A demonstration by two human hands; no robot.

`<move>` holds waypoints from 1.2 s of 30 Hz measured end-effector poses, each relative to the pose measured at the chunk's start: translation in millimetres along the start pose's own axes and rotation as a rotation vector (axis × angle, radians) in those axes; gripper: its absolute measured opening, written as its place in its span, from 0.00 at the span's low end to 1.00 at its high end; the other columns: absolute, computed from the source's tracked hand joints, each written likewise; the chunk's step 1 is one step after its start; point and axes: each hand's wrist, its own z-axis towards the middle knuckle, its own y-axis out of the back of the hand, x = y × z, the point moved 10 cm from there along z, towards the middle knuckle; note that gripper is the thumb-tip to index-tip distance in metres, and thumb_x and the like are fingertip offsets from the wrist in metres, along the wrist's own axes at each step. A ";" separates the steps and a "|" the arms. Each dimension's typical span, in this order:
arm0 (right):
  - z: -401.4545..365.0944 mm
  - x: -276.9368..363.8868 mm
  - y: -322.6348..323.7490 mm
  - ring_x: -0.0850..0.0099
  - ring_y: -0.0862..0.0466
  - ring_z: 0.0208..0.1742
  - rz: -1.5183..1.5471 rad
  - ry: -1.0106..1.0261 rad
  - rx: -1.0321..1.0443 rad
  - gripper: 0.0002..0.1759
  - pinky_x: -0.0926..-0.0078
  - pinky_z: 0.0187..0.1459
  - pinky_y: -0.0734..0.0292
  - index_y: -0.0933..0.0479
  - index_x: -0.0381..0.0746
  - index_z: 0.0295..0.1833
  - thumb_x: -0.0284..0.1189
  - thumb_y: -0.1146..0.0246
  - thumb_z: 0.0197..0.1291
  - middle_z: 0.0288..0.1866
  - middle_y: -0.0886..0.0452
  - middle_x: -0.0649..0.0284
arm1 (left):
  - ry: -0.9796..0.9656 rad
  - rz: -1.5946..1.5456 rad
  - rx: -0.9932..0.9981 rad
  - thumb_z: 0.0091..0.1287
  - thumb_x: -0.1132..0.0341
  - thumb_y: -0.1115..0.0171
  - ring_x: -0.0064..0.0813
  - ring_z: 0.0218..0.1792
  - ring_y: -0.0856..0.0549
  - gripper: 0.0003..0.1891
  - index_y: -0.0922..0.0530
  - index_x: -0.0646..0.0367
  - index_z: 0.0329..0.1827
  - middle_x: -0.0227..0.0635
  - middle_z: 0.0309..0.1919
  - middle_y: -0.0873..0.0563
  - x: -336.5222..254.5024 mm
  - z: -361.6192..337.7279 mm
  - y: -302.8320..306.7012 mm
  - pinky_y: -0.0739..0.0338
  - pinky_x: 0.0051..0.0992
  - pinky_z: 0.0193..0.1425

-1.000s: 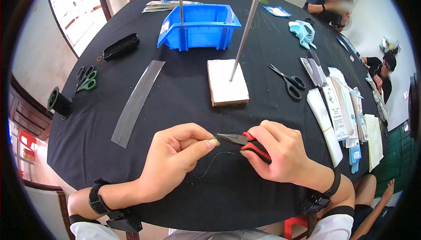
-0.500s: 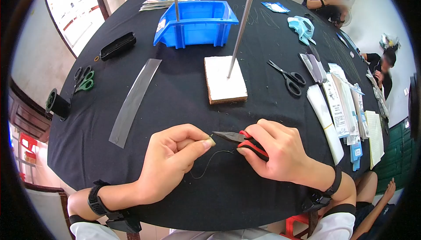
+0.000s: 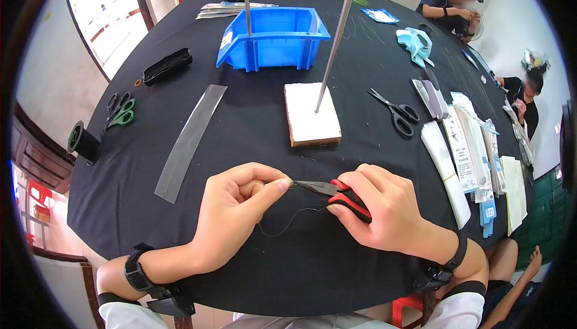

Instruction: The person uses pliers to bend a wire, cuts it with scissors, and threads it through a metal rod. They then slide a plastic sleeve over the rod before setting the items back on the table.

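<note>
My right hand grips red-handled needle-nose pliers low over the black table. The plier tips point left and meet the fingertips of my left hand. Thumb and forefinger of that hand pinch one end of a thin dark wire. The wire loops down onto the cloth between both hands. Whatever sits at the plier tips is too small to make out.
A white foam block with a metal rod stands just beyond my hands. A blue bin is farther back. Black scissors and stacked packets lie right; a grey strip, green scissors and a spool lie left. Other people sit at right.
My left fingertips have closed in onto the plier tips. The wire loop has shifted slightly on the cloth. Both hands stay in the same place.
</note>
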 end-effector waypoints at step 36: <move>-13.5 -37.0 -16.6 0.74 0.21 0.33 0.721 -0.549 0.164 0.12 0.77 0.38 0.28 0.24 0.32 0.40 0.32 0.40 0.62 0.31 0.20 0.60 | -0.265 0.279 0.017 0.64 0.72 0.39 0.06 0.18 0.39 0.05 0.21 0.66 0.37 0.20 0.14 0.31 -26.8 -6.5 -1.4 0.48 0.15 0.21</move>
